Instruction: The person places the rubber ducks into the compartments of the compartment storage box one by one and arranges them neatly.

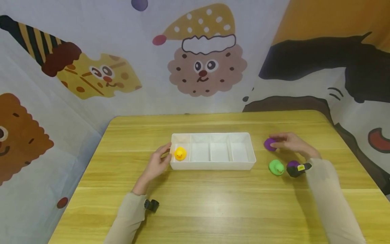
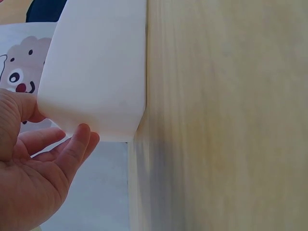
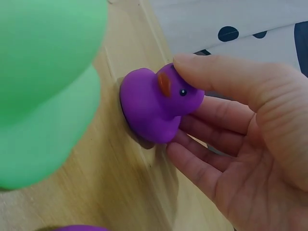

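A white tray (image 1: 213, 165) with several compartments stands on the table, a yellow rubber duck (image 1: 180, 154) in its leftmost one. My left hand (image 1: 157, 162) is at the tray's left end; in the left wrist view its fingertips touch the end wall, loosely bent, with a digit at the rim. To the right of the tray, my right hand (image 1: 290, 142) holds a purple rubber duck (image 3: 149, 101) by the head, thumb on one side and fingers behind. The duck's base is close to the tabletop. A green rubber duck (image 1: 276, 167) sits nearer me.
Another purple object (image 1: 293, 164) is partly hidden behind the right wrist camera (image 1: 297, 170), beside the green duck. The wooden table (image 1: 195, 206) reaches back to a cloth backdrop (image 1: 146, 101) with cartoon prints.
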`<state>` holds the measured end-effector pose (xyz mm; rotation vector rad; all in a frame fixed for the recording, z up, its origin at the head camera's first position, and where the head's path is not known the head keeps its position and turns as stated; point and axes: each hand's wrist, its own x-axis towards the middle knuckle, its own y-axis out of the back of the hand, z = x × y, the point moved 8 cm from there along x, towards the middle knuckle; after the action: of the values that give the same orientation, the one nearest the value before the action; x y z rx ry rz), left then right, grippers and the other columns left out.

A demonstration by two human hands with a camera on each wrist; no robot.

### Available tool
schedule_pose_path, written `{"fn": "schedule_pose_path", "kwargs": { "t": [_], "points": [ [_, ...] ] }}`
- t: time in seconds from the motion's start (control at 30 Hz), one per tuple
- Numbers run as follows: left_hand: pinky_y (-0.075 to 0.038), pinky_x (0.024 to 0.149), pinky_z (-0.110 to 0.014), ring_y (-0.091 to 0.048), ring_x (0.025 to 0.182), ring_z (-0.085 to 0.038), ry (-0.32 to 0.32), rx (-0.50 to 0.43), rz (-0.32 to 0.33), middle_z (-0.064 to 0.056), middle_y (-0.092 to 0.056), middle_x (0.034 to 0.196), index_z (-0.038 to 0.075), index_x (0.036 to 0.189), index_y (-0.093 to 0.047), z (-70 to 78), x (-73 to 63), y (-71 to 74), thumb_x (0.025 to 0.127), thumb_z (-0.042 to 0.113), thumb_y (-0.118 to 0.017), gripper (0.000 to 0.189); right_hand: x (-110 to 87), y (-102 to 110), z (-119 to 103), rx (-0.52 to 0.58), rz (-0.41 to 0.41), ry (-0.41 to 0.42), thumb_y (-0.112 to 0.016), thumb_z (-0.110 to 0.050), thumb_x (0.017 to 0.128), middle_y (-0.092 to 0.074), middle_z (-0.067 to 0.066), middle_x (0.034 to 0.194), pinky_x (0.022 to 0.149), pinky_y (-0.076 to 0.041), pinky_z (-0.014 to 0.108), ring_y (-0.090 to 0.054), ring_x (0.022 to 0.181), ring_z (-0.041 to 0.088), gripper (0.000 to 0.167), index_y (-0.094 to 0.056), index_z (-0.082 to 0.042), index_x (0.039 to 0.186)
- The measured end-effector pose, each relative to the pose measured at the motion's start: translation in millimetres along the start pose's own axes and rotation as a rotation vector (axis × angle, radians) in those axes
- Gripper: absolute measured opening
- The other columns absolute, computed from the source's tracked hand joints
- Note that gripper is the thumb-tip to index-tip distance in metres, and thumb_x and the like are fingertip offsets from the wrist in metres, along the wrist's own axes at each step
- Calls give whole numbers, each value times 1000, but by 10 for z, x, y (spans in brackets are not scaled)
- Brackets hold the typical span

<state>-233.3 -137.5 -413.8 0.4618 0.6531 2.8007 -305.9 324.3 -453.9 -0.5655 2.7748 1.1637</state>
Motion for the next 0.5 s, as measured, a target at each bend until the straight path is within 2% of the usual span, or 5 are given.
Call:
{"fn": "schedule_pose_path", "kwargs": {
  "t": [0.13,0.2,0.37,0.5],
  "points": [
    [-50,87,-48,-48,111,-53,6,8,-4,-40,-42,128,-22,129,-37,167,-13,28,89,-14,-49,43,4,4,-14,-4,12,1,-64,-32,89,-56,27,122,78,-51,25,-60,96,20,59,-49,7,131],
    [-50,88,-48,-48,112,-53,13,13,-9,-39,-42,128,-22,130,-37,186,-14,33,89,-14,-49,43,2,8,-19,-5,24,4,-65,-31,89,-57,27,121,76,-52,23,-60,95,19,58,-50,8,129],
    [-50,87,-47,-48,112,-52,6,19,-14,-39,-42,128,-22,130,-37,210,-16,36,89,-14,-49,43,-11,10,-34,-4,53,17,-66,-30,88,-57,28,121,75,-52,20,-59,102,32,57,-51,8,128],
    [-49,88,-48,-48,112,-52,3,-2,-10,-39,-41,129,-21,130,-36,131,-10,25,89,-14,-49,43,-30,14,-59,18,61,17,-65,-30,89,-54,29,124,76,-52,18,-55,109,42,58,-49,9,130]
  ]
}}
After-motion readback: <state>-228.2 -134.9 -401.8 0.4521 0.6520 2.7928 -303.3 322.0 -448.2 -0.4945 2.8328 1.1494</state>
